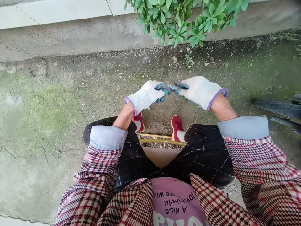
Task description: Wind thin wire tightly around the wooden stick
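Both my hands wear white knit gloves with dark teal palms and purple cuffs. They meet in front of my knees, above the ground. Between the fingertips shows a short silvery length of what looks like coiled or wound wire (172, 87). My left hand (152, 91) pinches its left end with thumb and fingers. On the opposite end, my right hand (196, 90) is closed the same way. The fingers hide both ends, so I cannot tell its full length.
I sit on a low seat (162, 157) with yellow bars (162, 141), red shoes (177, 125) on the mossy ground (58, 113). A leafy plant (183, 22) overhangs the concrete ledge (82, 37) ahead. Long dark objects (279, 106) lie at the right edge.
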`<state>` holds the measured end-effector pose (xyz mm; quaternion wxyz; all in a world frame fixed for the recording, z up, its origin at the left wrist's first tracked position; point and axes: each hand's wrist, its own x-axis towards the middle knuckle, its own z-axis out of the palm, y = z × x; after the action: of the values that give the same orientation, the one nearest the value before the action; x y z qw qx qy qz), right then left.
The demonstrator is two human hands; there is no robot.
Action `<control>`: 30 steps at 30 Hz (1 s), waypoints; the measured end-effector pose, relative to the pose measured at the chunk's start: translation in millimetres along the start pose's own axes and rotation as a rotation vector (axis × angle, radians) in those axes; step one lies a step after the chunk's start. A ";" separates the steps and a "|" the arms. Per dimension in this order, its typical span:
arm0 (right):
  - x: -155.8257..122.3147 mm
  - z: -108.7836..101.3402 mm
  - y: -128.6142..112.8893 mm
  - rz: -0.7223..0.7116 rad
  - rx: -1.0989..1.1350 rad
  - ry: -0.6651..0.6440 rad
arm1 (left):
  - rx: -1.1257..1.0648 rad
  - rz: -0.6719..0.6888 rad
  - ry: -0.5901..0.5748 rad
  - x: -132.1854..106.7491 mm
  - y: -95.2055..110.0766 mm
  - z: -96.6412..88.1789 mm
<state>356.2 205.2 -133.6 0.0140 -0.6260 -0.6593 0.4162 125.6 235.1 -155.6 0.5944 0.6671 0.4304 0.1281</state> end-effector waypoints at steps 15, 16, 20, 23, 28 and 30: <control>-31.4 -7.9 -2.6 -0.202 0.661 -0.427 | -0.127 0.045 0.072 12.8 -12.3 -5.5; -29.9 -6.2 -1.9 -0.184 0.573 -0.487 | -0.110 0.039 0.076 12.7 -9.7 -6.6; -22.3 3.8 -3.6 0.005 0.212 -0.435 | -0.051 -0.031 0.111 4.2 9.2 -6.5; -14.0 6.3 -6.2 0.133 -0.190 -0.248 | -0.062 -0.121 0.089 -3.8 20.9 -1.3; -6.7 0.2 -8.2 0.131 -0.193 0.085 | -0.118 -0.157 -0.055 -11.0 27.5 8.0; -10.9 -1.2 -11.6 0.153 0.094 0.187 | -0.156 -0.174 -0.074 -11.1 27.5 8.6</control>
<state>349.8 198.3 -120.8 0.0728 -0.7092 -0.5852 0.3864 136.4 223.2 -129.3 0.6687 0.5833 0.4533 0.0842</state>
